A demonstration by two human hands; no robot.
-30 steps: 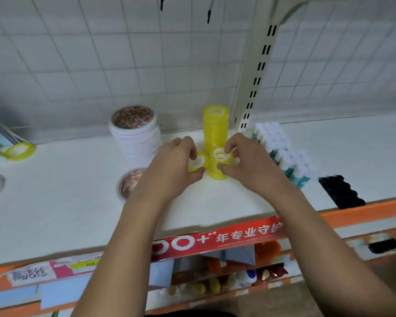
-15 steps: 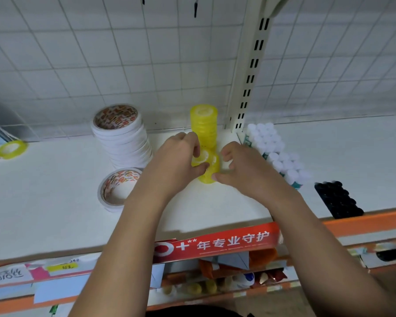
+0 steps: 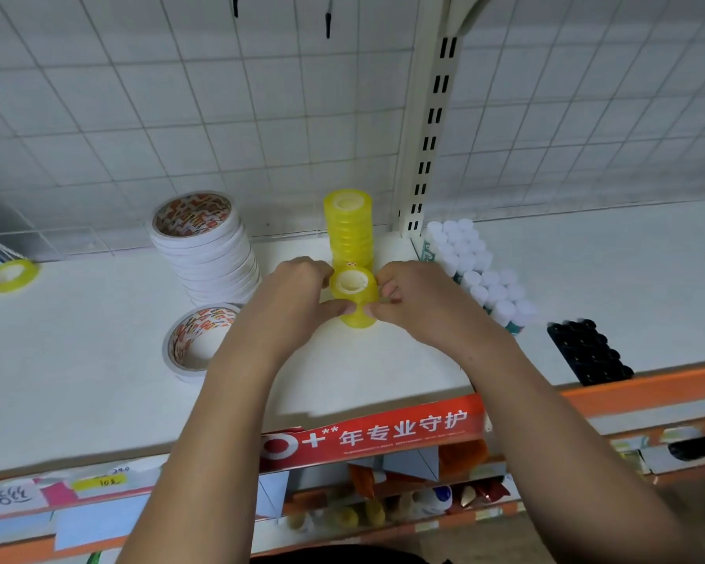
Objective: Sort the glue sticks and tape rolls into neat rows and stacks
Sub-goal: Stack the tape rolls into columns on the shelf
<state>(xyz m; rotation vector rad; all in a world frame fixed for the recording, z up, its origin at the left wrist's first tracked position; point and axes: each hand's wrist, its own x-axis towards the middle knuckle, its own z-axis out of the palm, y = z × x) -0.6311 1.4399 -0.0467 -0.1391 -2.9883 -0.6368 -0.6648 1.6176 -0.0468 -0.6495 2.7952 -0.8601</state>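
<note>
A short stack of small yellow tape rolls point(image 3: 354, 300) stands on the white shelf point(image 3: 78, 360), held between both hands. My left hand point(image 3: 290, 303) grips its left side and my right hand point(image 3: 416, 299) pinches its right side. Right behind it rises a tall stack of yellow tape rolls point(image 3: 347, 227). Further left a leaning stack of white tape rolls point(image 3: 208, 250) stands, with a lone white roll point(image 3: 198, 339) lying flat in front of it. White-capped glue sticks point(image 3: 477, 270) stand in rows to the right.
A loose yellow tape roll point(image 3: 9, 274) lies at the far left. A block of black-capped items point(image 3: 587, 352) sits at the right near the orange shelf edge point(image 3: 648, 388). A slotted upright post point(image 3: 428, 128) and wire grid back the shelf.
The roll that my left hand held beside the short stack now sits on top of it. Both hands have closed in around that stack.
</note>
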